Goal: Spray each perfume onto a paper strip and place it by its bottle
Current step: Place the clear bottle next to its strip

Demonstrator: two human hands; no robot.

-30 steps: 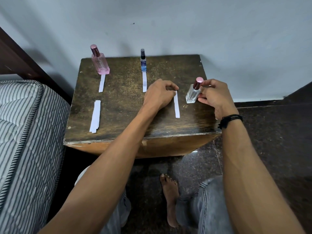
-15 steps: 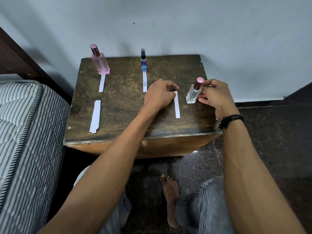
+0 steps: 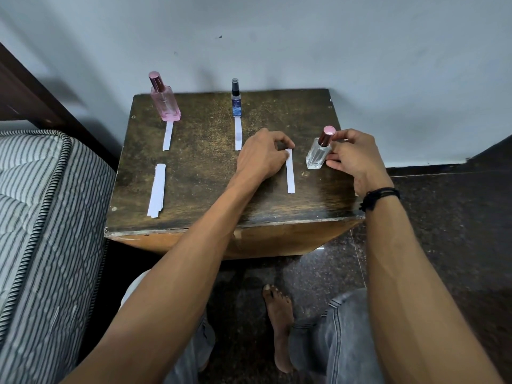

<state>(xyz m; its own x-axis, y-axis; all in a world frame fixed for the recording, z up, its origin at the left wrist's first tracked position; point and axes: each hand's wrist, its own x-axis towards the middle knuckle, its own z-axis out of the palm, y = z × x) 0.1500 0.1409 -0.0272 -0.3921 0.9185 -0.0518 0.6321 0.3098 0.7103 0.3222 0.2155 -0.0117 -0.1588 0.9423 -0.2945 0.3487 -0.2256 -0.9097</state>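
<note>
On the dark wooden table (image 3: 210, 189) a pink perfume bottle (image 3: 165, 101) stands at the back left with a paper strip (image 3: 168, 135) in front of it. A slim blue bottle (image 3: 236, 99) stands at the back middle, also with a strip (image 3: 238, 133) before it. At the right, my right hand (image 3: 352, 157) grips a clear bottle with a pink cap (image 3: 318, 152) standing on the table. My left hand (image 3: 263, 157) pinches the top end of a third strip (image 3: 290, 173) lying just left of that bottle.
A small stack of spare paper strips (image 3: 157, 191) lies near the table's left front. A striped mattress (image 3: 41, 231) borders the table on the left. A pale wall rises behind. Dark floor, my knees and a bare foot (image 3: 279, 322) lie below.
Almost nothing has moved. Both hands stay where they were, the left on the strip's top end and the right on the clear bottle.
</note>
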